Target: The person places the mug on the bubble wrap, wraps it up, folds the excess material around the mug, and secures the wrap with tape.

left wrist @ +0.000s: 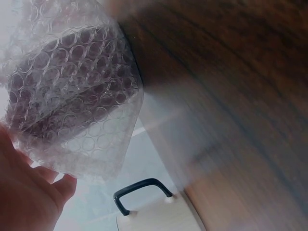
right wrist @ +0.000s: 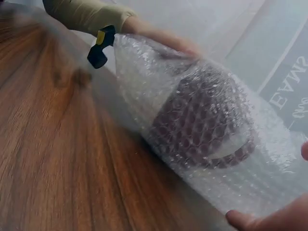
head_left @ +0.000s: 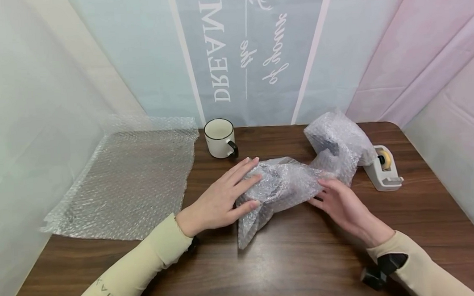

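Note:
A bundle of bubble wrap (head_left: 275, 184) lies at mid-table, with a dark, rounded thing (right wrist: 199, 120) showing through the clear plastic. Its kind is blurred by the bubbles. My left hand (head_left: 227, 197) rests over the bundle's left end, fingers spread and mostly straight. At the other end, my right hand (head_left: 345, 209) pinches the loose edge of the wrap between thumb and fingers. Behind the left hand stands a white mug (head_left: 219, 140) with a black rim and black handle; the left wrist view shows that handle (left wrist: 142, 185) close by.
A flat bubble wrap sheet (head_left: 130, 185) covers the table's left side. Toward the back right sits another bubble-wrapped bundle (head_left: 341, 138), against a white tape dispenser (head_left: 384, 169) with yellowish tape. A printed cloth (head_left: 252, 53) hangs behind the table.

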The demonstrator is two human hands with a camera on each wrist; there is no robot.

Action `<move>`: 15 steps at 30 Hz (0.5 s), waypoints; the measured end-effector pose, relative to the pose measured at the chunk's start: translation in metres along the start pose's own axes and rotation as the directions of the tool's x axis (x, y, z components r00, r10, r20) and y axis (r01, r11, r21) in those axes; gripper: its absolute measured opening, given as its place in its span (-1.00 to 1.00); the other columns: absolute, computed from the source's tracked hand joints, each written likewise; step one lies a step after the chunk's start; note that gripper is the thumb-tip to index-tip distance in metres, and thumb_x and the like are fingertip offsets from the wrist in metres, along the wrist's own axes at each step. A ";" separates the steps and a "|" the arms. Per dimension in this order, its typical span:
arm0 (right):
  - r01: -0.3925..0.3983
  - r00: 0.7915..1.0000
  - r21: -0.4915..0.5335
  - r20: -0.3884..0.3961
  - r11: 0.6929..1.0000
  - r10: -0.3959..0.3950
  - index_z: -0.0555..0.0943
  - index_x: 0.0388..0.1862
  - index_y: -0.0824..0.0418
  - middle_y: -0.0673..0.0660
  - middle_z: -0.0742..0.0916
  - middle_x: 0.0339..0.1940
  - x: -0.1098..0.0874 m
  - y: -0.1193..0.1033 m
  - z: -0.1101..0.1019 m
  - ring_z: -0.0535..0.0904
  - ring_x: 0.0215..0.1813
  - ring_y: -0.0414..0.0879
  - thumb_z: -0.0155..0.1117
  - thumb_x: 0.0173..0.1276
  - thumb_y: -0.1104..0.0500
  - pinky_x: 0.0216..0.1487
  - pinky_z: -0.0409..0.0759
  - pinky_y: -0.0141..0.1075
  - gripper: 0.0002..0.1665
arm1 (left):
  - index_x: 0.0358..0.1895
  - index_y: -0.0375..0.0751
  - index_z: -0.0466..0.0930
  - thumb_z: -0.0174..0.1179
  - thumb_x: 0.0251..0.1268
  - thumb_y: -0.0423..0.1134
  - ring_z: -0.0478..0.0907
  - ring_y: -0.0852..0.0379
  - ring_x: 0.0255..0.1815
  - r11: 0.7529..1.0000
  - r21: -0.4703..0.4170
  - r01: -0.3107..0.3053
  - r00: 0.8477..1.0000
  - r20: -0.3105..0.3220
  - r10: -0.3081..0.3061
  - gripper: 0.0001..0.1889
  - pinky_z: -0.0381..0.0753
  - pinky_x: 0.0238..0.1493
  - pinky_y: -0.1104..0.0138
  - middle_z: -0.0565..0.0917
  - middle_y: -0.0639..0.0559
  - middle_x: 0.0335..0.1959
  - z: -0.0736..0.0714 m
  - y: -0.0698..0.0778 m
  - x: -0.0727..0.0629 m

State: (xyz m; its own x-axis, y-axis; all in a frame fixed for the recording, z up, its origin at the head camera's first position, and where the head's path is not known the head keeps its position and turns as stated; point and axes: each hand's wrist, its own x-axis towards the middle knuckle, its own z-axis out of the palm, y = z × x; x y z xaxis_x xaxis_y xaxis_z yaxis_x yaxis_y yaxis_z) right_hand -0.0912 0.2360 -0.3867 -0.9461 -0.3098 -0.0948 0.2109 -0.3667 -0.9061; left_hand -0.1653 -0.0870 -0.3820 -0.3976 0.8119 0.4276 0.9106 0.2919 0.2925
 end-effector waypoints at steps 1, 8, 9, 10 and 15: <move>0.018 1.000 0.044 -0.010 0.999 -0.018 0.09 0.53 0.17 -0.01 0.43 0.38 0.001 0.002 0.000 0.39 0.36 -0.19 -0.27 0.65 0.23 0.32 0.42 -0.20 -0.48 | 0.46 -0.27 0.31 -0.23 0.58 0.21 -0.07 -0.14 0.59 1.000 -0.001 0.001 1.000 0.001 -0.001 -0.31 -0.06 0.54 0.16 -0.06 -0.03 0.63 0.000 0.000 0.000; 0.155 0.985 0.220 0.035 0.963 -0.166 -0.27 0.65 0.14 0.15 0.31 0.52 0.004 0.011 0.000 0.34 0.45 -0.09 -0.41 0.49 0.46 0.39 0.34 -0.19 -0.19 | 0.47 -0.26 0.30 -0.23 0.58 0.21 -0.09 -0.13 0.60 1.000 -0.003 0.013 1.000 0.008 -0.013 -0.31 -0.06 0.54 0.17 -0.09 -0.02 0.63 0.001 0.000 0.000; 0.169 0.979 0.244 0.073 0.955 -0.192 -0.25 0.65 0.14 0.18 0.31 0.54 0.004 0.012 0.000 0.31 0.47 -0.06 -0.44 0.48 0.48 0.41 0.31 -0.18 -0.19 | 0.47 -0.26 0.30 -0.23 0.58 0.21 -0.09 -0.12 0.60 1.000 -0.004 0.015 1.000 0.009 -0.015 -0.31 -0.06 0.54 0.17 -0.09 -0.02 0.63 0.001 0.000 0.000; 0.179 0.970 0.267 0.111 0.947 -0.215 -0.22 0.65 0.15 0.20 0.30 0.55 0.004 0.013 0.000 0.27 0.50 -0.03 -0.46 0.46 0.50 0.43 0.28 -0.17 -0.18 | 0.47 -0.26 0.30 -0.23 0.58 0.21 -0.09 -0.12 0.60 1.000 -0.005 0.016 1.000 0.008 -0.016 -0.31 -0.06 0.54 0.17 -0.09 -0.02 0.63 0.001 0.000 0.000; 0.209 0.926 0.262 0.257 0.942 -0.277 -0.18 0.66 0.15 0.27 0.18 0.60 0.006 0.011 0.003 0.15 0.56 0.05 -0.53 0.39 0.55 0.49 0.16 -0.17 -0.14 | 0.46 -0.26 0.31 -0.23 0.58 0.21 -0.08 -0.12 0.60 1.000 -0.006 0.020 1.000 0.003 -0.020 -0.31 -0.08 0.54 0.17 -0.07 -0.02 0.63 0.001 0.000 0.000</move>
State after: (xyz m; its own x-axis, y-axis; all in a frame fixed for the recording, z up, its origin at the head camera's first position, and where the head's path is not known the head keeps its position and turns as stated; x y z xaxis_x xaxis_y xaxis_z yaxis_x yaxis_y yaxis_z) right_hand -0.0938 0.2279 -0.3957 -0.8712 -0.4105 0.2692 0.0652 -0.6403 -0.7654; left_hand -0.1650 -0.0862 -0.3824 -0.4152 0.8074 0.4191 0.9018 0.3048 0.3063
